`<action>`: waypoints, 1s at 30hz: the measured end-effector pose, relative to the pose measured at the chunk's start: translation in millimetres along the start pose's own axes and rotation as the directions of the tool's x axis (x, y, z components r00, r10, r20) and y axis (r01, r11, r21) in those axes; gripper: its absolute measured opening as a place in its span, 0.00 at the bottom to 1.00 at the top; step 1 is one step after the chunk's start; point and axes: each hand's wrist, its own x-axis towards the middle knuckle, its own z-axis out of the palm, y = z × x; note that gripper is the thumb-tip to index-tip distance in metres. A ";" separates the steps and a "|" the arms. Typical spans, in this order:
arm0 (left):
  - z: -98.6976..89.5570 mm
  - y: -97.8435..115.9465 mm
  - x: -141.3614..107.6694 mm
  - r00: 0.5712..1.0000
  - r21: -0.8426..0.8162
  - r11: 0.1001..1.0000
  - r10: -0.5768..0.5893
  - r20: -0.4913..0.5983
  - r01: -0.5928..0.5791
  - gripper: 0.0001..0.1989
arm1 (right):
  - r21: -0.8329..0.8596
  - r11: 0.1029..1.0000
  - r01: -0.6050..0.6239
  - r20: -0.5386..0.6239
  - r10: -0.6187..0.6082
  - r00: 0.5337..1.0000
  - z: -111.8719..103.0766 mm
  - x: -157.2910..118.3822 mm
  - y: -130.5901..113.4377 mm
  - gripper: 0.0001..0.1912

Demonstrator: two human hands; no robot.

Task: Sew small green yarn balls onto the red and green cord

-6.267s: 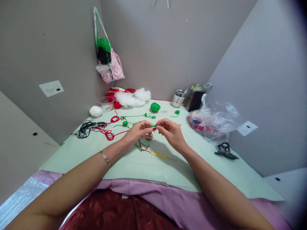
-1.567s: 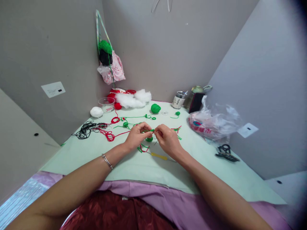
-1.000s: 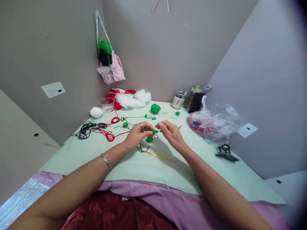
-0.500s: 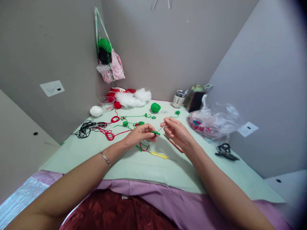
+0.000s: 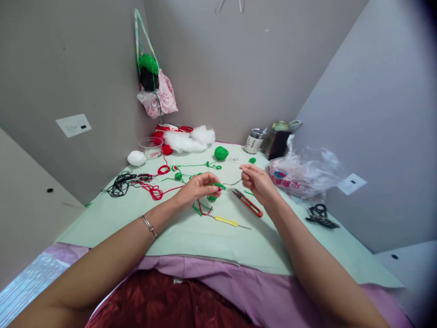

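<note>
While the pale-green surface [image 5: 205, 241] spreads below, the left hand [image 5: 195, 189] pinches a small green-and-red yarn piece [image 5: 221, 186]; the curled right hand [image 5: 258, 182] holds a thin dark thread [image 5: 233, 184] leading from it, apparently mid-stitch, calling for gentle tightening.

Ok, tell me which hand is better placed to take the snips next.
Probably the right hand: it is nearer the snips and pinches a dark thread, while the left hand grips the green-and-red piece.

Left grip [image 5: 197, 189] pinches, and right grip [image 5: 259, 184], apart from it, apparently pinches too.
</note>
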 end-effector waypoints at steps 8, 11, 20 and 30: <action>-1.6 -2.0 1.0 0.998 0.045 0.998 0.037 -0.056 -0.035 0.13 | -0.429 0.874 0.228 0.281 -0.111 0.953 34.7 -23.4 2.5 0.16; -0.5 -0.3 1.1 0.995 -0.004 1.000 0.026 -0.095 -0.027 0.14 | -0.528 0.785 0.325 0.276 -0.204 0.939 37.2 -24.2 9.8 0.14; -1.0 6.0 -1.0 0.990 -0.093 0.986 -0.142 -0.008 0.140 0.18 | -0.707 0.454 0.543 0.346 -0.448 0.825 36.1 -29.7 11.1 0.04; -2.3 9.7 -0.6 0.985 -0.115 0.988 -0.115 -0.131 0.101 0.13 | -0.698 0.444 0.562 0.378 -0.437 0.816 31.5 -28.7 2.3 0.10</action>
